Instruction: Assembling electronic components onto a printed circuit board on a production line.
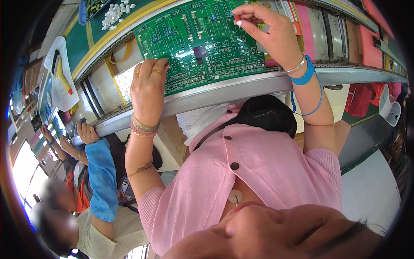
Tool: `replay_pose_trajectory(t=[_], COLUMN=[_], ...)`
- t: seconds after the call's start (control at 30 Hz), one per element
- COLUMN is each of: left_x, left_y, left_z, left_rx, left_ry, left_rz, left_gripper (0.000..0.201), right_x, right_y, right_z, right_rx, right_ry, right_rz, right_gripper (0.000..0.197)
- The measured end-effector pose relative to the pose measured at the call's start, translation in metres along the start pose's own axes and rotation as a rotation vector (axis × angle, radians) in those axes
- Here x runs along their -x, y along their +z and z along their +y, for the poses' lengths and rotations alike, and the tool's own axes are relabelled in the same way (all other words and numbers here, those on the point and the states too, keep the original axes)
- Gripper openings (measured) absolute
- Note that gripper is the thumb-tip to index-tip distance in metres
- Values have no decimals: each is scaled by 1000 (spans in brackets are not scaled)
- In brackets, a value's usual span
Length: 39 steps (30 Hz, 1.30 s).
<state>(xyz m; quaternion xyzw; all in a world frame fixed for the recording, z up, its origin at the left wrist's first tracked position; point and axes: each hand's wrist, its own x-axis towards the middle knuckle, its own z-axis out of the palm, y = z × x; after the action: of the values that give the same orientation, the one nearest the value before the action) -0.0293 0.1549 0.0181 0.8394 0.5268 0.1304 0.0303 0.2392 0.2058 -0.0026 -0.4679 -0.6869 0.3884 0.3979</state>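
Note:
A large green circuit board (228, 56) lies across the metal rails in front of me, with small blue components (170, 31) standing in its upper part. My left hand (148, 86) is at the board's left side, back of the hand up, fingers bent together and their tips at the board. A dark reddish bit shows by those fingertips; what they hold is hidden. Over the upper right of the board, my right hand (274, 34) is closed in a pinch. A tiny red piece shows between its thumb and finger, too small to name.
A metal rail (194, 97) runs along the board's near side. White connectors (116, 15) lie in a heap at the far left, beside a blue bin (88, 13) of small parts. Yellow-handled pliers (62, 75) rest on a white sheet. Co-workers' hands (86, 131) are at the line on the left.

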Motion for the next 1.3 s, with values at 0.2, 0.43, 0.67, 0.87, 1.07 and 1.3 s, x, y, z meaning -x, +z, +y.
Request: replay_pose_trajectory(t=[0.2,0.43,0.67,0.87,1.07,1.3], left_x=[0,-1,0,-1,-1,0], left_y=[3,4,6,11,9,-2], left_z=[-1,-4,-3,-3,-7,-7], left_rx=[-14,19,23,60,148,367], left_ry=[-3,-30,-46,-29,-75,-252], left_rz=[17,7,22,68,38,-6], left_gripper=[15,14,15,14,15,39], right_x=[-2,-6,-5,6,31,28], right_y=[-8,-3,-1,-5,-3,13], right_z=[-23,-4,5,-2,-11,-13], right_rx=[74,6,-72,25,334,443], right_ry=[46,-235,-496,-23,-85,-158], right_rz=[0,83,158,-33,-45,-81], right_gripper=[16,16,17,19,13,16])
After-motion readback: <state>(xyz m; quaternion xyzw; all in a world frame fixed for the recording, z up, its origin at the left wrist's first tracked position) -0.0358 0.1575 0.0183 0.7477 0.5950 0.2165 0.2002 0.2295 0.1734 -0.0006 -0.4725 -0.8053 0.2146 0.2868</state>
